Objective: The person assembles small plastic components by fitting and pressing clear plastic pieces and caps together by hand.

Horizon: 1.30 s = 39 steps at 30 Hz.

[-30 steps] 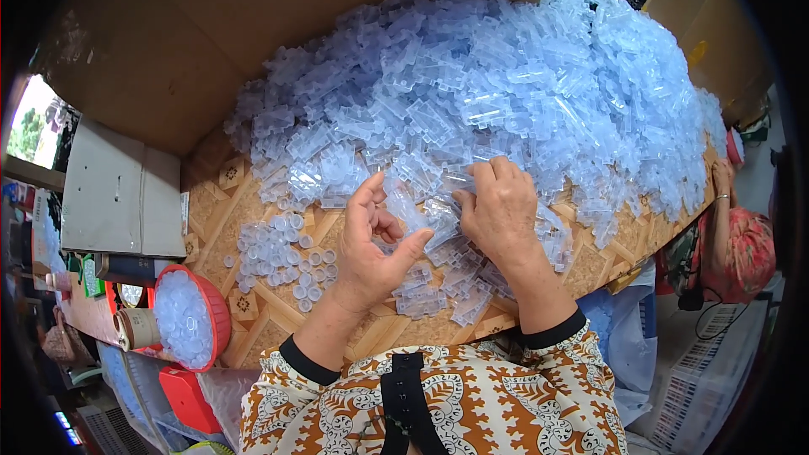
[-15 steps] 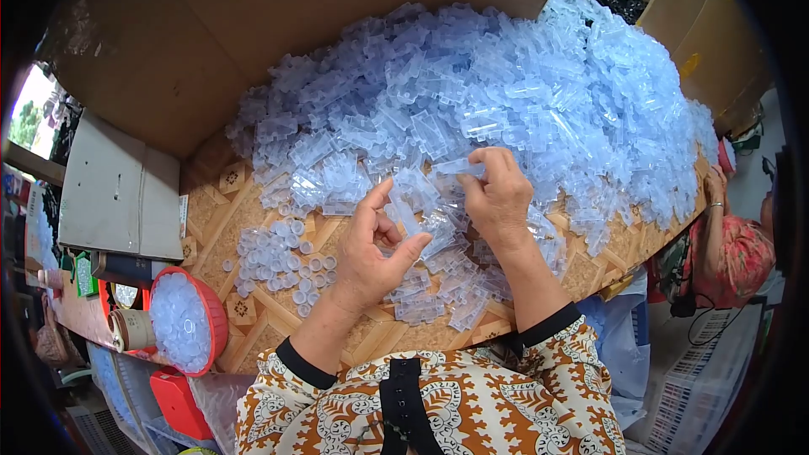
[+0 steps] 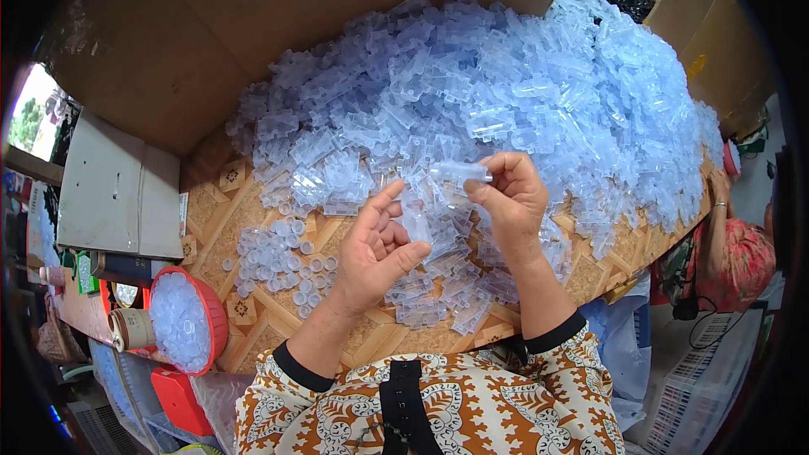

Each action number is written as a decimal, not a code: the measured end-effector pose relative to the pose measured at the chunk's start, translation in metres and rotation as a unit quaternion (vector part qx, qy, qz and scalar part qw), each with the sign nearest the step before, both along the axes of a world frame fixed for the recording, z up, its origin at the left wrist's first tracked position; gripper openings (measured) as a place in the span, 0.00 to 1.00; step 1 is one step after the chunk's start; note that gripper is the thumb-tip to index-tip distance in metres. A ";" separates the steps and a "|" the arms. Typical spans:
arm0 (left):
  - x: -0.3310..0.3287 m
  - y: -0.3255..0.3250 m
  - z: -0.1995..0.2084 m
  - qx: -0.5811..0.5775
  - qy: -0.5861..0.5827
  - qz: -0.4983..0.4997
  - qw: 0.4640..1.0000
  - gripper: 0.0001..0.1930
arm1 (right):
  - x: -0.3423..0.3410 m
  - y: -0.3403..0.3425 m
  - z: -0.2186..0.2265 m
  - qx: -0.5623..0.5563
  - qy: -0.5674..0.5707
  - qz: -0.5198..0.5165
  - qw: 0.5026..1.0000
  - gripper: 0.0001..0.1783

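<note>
My right hand (image 3: 516, 194) pinches a clear plastic tube-like piece (image 3: 455, 171) between thumb and fingers, its long side roughly level. To its left, my left hand (image 3: 377, 244) is palm up, with thumb and forefinger spread apart. A clear piece (image 3: 415, 223) shows beside the left thumb; I cannot tell whether it touches the hand. Flat clear plastic pieces (image 3: 430, 307) lie on the table under and between both hands. Small round clear caps (image 3: 291, 257) are scattered left of my left hand.
A large heap of clear plastic pieces (image 3: 539, 93) covers the table's far side against a cardboard wall (image 3: 253, 8). At left stand a red basin (image 3: 217, 320) of small clear parts and a grey-white box (image 3: 118, 185). Another person's arm (image 3: 719, 219) is at the far right.
My right hand has moved slightly right and turned, so the clear piece in it shows more of its rounded side. The left hand has barely moved.
</note>
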<state>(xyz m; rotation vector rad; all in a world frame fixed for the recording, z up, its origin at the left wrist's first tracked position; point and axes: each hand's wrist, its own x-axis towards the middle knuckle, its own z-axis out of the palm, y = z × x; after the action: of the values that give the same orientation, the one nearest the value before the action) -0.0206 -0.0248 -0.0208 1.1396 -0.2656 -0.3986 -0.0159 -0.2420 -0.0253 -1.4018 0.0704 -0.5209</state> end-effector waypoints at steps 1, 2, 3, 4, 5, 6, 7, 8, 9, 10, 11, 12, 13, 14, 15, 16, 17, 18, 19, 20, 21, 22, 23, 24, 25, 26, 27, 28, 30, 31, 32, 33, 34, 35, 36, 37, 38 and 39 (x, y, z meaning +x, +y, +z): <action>-0.001 0.000 0.003 0.002 0.001 0.001 1.000 0.46 | -0.002 0.003 -0.002 -0.049 -0.010 -0.008 0.999 0.13; -0.002 0.000 0.005 0.011 0.000 -0.006 1.000 0.44 | -0.003 0.004 -0.002 -0.099 -0.019 -0.016 0.995 0.13; -0.002 0.000 0.006 0.021 0.000 -0.013 1.000 0.43 | -0.004 0.003 0.001 -0.098 -0.019 -0.016 0.995 0.13; -0.001 0.000 0.005 0.020 0.000 -0.014 1.000 0.43 | -0.006 -0.001 0.009 -0.179 -0.043 -0.002 0.983 0.13; -0.001 0.001 0.004 0.011 0.010 0.000 1.000 0.44 | -0.007 -0.005 0.015 -0.257 -0.068 0.013 0.964 0.13; 0.000 0.002 0.003 0.002 0.020 0.014 1.000 0.45 | -0.008 -0.012 0.020 -0.257 -0.068 0.014 0.964 0.13; 0.001 0.002 0.002 0.002 0.020 0.015 1.000 0.45 | -0.009 -0.021 0.024 -0.248 0.001 0.117 0.962 0.14; 0.002 0.002 0.001 0.011 0.015 0.018 1.000 0.45 | -0.008 -0.025 0.026 -0.236 0.070 0.219 0.944 0.15; 0.002 0.003 0.001 0.019 0.011 0.021 1.000 0.45 | -0.007 -0.023 0.025 -0.236 0.070 0.221 0.944 0.15; 0.002 0.002 0.001 0.017 0.011 0.020 1.000 0.45 | -0.007 -0.021 0.026 -0.274 0.073 0.199 0.938 0.16; 0.001 0.002 0.001 0.024 0.012 0.023 0.999 0.44 | -0.006 -0.020 0.026 -0.311 0.076 0.177 0.931 0.16; 0.001 0.002 0.001 0.031 0.013 0.026 0.999 0.44 | -0.004 -0.018 0.023 -0.313 0.076 0.176 0.930 0.16; 0.000 0.001 0.001 0.028 0.011 0.025 0.999 0.44 | -0.001 -0.016 0.019 -0.317 0.058 0.114 0.940 0.17; 0.000 0.001 0.001 0.043 -0.002 0.025 0.999 0.44 | 0.002 -0.015 0.016 -0.320 0.038 0.052 0.945 0.18; 0.001 0.001 0.000 0.058 -0.015 0.026 0.998 0.44 | 0.005 -0.015 0.015 -0.323 0.036 0.050 0.944 0.18; 0.001 0.002 0.000 0.057 -0.017 0.028 0.998 0.44 | 0.009 -0.014 0.014 -0.374 0.042 0.021 0.926 0.21; 0.001 0.004 0.000 0.057 -0.016 0.031 0.998 0.44 | 0.013 -0.012 0.014 -0.424 0.048 -0.009 0.904 0.23; 0.002 0.005 0.000 0.057 -0.016 0.034 0.998 0.44 | 0.018 -0.008 0.016 -0.425 0.045 -0.008 0.904 0.23; 0.002 0.005 -0.001 0.054 -0.018 0.034 0.998 0.44 | 0.023 -0.004 0.019 -0.489 0.048 -0.034 0.870 0.25; 0.003 0.004 -0.001 0.059 -0.021 0.036 0.997 0.44 | 0.026 0.001 0.022 -0.549 0.051 -0.060 0.832 0.28; 0.004 0.004 -0.001 0.064 -0.023 0.039 0.997 0.44 | 0.028 0.006 0.025 -0.552 0.050 -0.062 0.830 0.28; 0.005 0.004 -0.003 0.062 -0.026 0.041 0.997 0.44 | 0.031 0.012 0.028 -0.595 0.069 -0.064 0.798 0.27; 0.006 0.005 -0.005 0.067 -0.027 0.044 0.996 0.44 | 0.033 0.016 0.031 -0.636 0.088 -0.066 0.764 0.26; 0.006 0.006 -0.006 0.072 -0.027 0.046 0.996 0.43 | 0.035 0.018 0.030 -0.637 0.085 -0.067 0.763 0.26; 0.006 0.006 -0.006 0.070 -0.028 0.048 0.996 0.43 | 0.037 0.019 0.026 -0.633 0.088 -0.066 0.766 0.24; 0.007 0.006 -0.006 0.064 -0.029 0.052 0.996 0.43 | 0.039 0.020 0.021 -0.629 0.090 -0.064 0.769 0.22; 0.007 0.006 -0.006 0.057 -0.029 0.055 0.996 0.43 | 0.040 0.018 0.015 -0.631 0.089 -0.064 0.768 0.22; 0.008 0.006 -0.006 0.055 -0.029 0.057 0.996 0.43 | 0.040 0.016 0.012 -0.602 0.067 -0.089 0.791 0.21; 0.009 0.006 -0.006 0.056 -0.034 0.056 0.996 0.42 | 0.038 0.009 0.010 -0.573 0.045 -0.112 0.810 0.19; 0.010 0.006 -0.007 0.054 -0.033 0.058 0.996 0.42 | 0.037 0.007 0.015 -0.497 0.099 -0.090 0.857 0.18; 0.010 0.007 -0.008 0.055 -0.034 0.060 0.996 0.43 | 0.036 0.005 0.017 -0.415 0.153 -0.067 0.895 0.17; 0.009 0.007 -0.008 0.055 -0.036 0.061 0.996 0.43 | 0.035 0.002 0.018 -0.416 0.153 -0.066 0.894 0.17; 0.009 0.007 -0.007 0.054 -0.036 0.061 0.996 0.43 | 0.033 -0.001 0.017 -0.341 0.156 -0.059 0.925 0.15; 0.009 0.007 -0.005 0.058 -0.037 0.057 0.996 0.44 | 0.031 -0.003 0.018 -0.264 0.159 -0.052 0.950 0.14; 0.009 0.006 -0.004 0.061 -0.038 0.053 0.996 0.45 | 0.028 -0.003 0.018 -0.264 0.158 -0.052 0.950 0.14; 0.009 0.006 -0.005 0.061 -0.037 0.053 0.996 0.45 | 0.023 0.000 0.021 -0.198 0.146 -0.024 0.969 0.13; 0.009 0.005 -0.006 0.042 -0.036 0.048 0.997 0.46 | 0.018 0.003 0.024 -0.130 0.133 0.005 0.983 0.12; 0.009 0.005 -0.007 0.024 -0.035 0.043 0.998 0.47 | 0.012 0.008 0.025 -0.129 0.133 0.005 0.983 0.12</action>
<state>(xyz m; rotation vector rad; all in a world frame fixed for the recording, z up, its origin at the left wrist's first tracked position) -0.0119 -0.0197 -0.0280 1.2085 -0.2689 -0.2898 -0.0037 -0.2337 0.0000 -1.7208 0.2174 -0.3391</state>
